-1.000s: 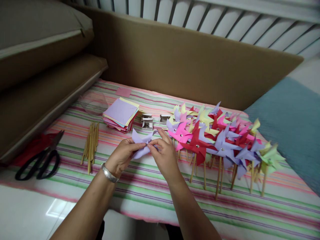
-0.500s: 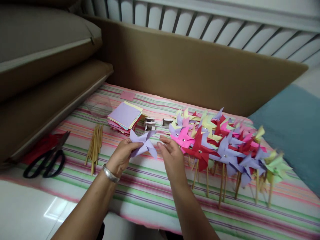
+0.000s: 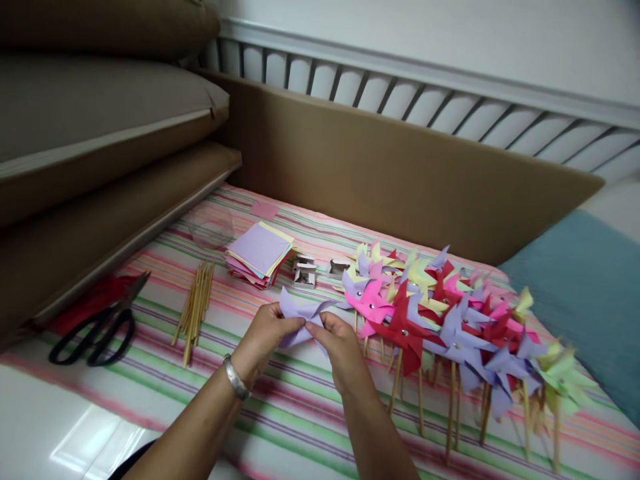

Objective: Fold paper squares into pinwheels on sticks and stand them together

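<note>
A lavender paper pinwheel [image 3: 300, 310] with its blades folded to the middle is pinched between both hands. My left hand [image 3: 265, 333] closes on its left side, thumb at the centre. My right hand [image 3: 340, 343] grips the right side, its thumb meeting the left one near the middle. Whether a pin is at the centre cannot be seen under the thumbs. Just beyond are small white open boxes [image 3: 305, 272] and a stack of coloured paper squares [image 3: 260, 250]. To the right stands a crowd of finished pinwheels [image 3: 457, 343] on wooden sticks.
Wooden sticks [image 3: 194, 313] lie in a loose bundle at left, with black-handled scissors [image 3: 95, 337] beside red material [image 3: 87, 303]. A clear plastic piece [image 3: 213, 227] and a pink paper scrap [image 3: 264, 210] lie farther back. Stacked cushions [image 3: 115, 187] and a brown panel [image 3: 390, 173] border the striped cloth [image 3: 280, 420].
My right hand has moved in and taken hold of the lavender pinwheel's right side, bringing both thumbs together at its centre. The camera view has tilted slightly upward.
</note>
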`<state>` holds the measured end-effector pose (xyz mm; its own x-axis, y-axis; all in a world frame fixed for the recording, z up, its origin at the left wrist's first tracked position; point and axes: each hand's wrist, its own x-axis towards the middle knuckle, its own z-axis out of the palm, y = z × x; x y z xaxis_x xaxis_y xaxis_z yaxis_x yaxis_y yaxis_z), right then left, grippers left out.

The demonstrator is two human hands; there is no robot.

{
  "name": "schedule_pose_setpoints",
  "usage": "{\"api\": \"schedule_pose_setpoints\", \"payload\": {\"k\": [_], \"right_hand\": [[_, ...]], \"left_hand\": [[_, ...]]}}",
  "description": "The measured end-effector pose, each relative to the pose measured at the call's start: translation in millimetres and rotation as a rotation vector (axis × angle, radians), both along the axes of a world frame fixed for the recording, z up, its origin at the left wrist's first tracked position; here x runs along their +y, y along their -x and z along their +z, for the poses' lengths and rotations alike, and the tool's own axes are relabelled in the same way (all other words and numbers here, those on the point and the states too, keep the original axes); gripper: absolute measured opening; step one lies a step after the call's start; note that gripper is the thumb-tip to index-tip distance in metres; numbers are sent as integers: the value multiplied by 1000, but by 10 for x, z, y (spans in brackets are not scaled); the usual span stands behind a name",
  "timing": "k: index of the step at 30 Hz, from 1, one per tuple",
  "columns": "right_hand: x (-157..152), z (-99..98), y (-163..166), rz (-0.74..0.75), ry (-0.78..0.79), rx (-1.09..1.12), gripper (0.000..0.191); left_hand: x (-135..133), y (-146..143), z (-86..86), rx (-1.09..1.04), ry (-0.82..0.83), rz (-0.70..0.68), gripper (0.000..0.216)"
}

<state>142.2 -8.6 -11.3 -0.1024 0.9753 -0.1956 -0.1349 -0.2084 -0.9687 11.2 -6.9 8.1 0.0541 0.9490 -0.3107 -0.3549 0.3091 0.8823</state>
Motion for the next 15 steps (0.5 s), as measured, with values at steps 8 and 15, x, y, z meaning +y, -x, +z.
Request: {"api": "schedule_pose_setpoints", "payload": {"k": [8,15], "right_hand": [[412,214,-99,-46,-251,-802,29],[1186,215,273,117,-136,-1372,12]], "left_hand": [[89,517,246,3,-25,243,24],[9,1099,513,-251,-239,660,17]]}}
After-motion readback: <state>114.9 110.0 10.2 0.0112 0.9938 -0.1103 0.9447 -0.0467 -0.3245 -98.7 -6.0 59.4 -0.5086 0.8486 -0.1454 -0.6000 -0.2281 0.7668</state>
